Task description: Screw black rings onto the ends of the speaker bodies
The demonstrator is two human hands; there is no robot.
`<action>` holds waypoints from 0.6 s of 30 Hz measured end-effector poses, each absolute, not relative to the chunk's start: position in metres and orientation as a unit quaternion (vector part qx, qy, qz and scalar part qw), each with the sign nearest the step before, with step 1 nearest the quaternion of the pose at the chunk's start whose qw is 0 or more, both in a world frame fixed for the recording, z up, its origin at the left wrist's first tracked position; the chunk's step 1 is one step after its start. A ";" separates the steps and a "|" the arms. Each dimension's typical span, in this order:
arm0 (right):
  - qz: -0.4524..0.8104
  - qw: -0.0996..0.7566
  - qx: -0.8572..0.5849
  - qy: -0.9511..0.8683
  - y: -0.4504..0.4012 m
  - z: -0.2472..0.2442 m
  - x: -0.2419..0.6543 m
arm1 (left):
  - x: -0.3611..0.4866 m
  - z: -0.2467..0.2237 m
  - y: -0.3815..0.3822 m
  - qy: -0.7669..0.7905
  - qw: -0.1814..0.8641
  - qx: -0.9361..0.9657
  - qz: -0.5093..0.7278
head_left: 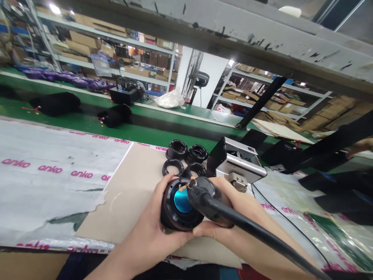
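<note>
A black cylindrical part [183, 202] with a shiny blue disc in its top is held upright in my left hand [154, 229], whose fingers wrap around its side. My right hand [230, 210] grips a dark corded tool [215, 194], which leans against the right side of the black part and partly covers it. A thick black cable runs from the tool toward the lower right. Just beyond my hands stand several black rings [177, 149] on a beige sheet [128, 194].
To the right behind my hands is a silver and black device [240, 159] with a thin cable. Black cloth-like bundles [60, 104] lie on a green conveyor [145, 130]. A metal beam [233, 35] crosses overhead, and a slanted black post [264, 102] rises at the right.
</note>
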State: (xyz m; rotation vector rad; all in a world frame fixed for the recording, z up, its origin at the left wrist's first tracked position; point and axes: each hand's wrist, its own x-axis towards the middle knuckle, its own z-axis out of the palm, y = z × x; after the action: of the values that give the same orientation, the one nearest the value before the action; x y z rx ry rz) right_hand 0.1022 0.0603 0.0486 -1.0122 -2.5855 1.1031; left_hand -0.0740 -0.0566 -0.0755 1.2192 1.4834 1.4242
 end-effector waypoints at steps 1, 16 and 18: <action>0.371 0.071 -0.342 -0.861 0.059 0.051 0.101 | -0.074 -0.075 -0.057 0.580 0.371 0.473 0.551; 0.372 0.057 -0.364 -0.852 0.060 0.062 0.096 | -0.069 -0.078 -0.057 0.572 0.373 0.456 0.571; 0.369 0.055 -0.369 -0.851 0.060 0.061 0.096 | -0.070 -0.079 -0.058 0.573 0.369 0.458 0.571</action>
State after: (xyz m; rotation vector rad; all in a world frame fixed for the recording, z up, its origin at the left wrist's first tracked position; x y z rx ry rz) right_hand 0.0959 0.0603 0.0607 -1.1202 -2.5842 1.1199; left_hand -0.0696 -0.0581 -0.0794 1.1767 1.4703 1.4657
